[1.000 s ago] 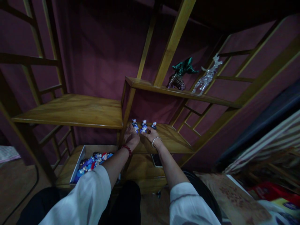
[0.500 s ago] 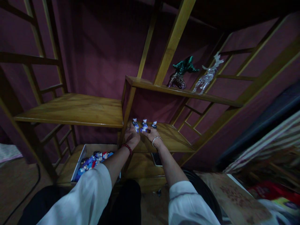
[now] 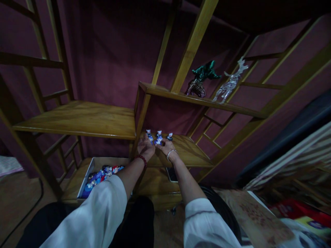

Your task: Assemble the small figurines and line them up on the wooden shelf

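Note:
Three small dark-and-white figurines stand in a row on the lower wooden shelf: the left one [image 3: 148,132], the middle one [image 3: 159,133] and the right one [image 3: 170,136]. In front of them are two blue-purple figurines. My left hand [image 3: 146,147], with a red bead bracelet, has its fingers closed at the left purple figurine [image 3: 150,139]; its fingertips are partly hidden. Between thumb and fingers my right hand [image 3: 166,146], wearing a silver bangle, grips the other purple figurine [image 3: 158,140].
An open box [image 3: 89,172] of colourful figurines sits low on the left. A flat dark object [image 3: 172,174] lies on the board below the shelf. Above, the upper shelf [image 3: 178,95] carries a green-and-brown figure [image 3: 200,81] and a clear figure [image 3: 230,84]. A wooden post [image 3: 141,119] stands close by my left hand.
Both hands stay at the purple figurines with hardly any movement. The right-hand purple figurine sits slightly higher and closer to the middle back figurine. The camera view has shifted a little.

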`<state>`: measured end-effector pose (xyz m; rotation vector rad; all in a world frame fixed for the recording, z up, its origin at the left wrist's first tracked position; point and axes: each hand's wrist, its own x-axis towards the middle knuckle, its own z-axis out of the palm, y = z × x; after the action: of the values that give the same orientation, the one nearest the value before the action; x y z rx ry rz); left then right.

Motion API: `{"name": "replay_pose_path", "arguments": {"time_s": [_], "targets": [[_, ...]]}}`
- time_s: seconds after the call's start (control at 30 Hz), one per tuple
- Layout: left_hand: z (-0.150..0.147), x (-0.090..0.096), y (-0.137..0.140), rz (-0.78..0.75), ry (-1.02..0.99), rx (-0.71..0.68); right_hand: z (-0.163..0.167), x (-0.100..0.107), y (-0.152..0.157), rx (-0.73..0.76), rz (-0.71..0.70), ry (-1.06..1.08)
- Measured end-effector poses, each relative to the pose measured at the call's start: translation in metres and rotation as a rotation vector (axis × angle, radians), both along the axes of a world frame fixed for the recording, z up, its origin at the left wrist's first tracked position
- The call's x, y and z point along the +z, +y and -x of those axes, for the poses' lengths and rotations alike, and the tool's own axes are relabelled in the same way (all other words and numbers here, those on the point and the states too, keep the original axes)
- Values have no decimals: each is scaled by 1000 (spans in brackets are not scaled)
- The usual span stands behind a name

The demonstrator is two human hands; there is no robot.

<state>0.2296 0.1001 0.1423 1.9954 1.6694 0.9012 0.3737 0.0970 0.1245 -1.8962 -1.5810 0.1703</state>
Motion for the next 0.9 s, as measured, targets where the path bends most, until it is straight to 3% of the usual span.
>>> {"name": "replay_pose_path", "arguments": {"time_s": [0.57, 0.9], "targets": [[-5, 5, 4, 114, -69, 83, -4, -3, 5, 15, 16, -32], [-10, 4, 12, 108, -50, 94, -4, -1, 3, 48, 10, -23]]}}
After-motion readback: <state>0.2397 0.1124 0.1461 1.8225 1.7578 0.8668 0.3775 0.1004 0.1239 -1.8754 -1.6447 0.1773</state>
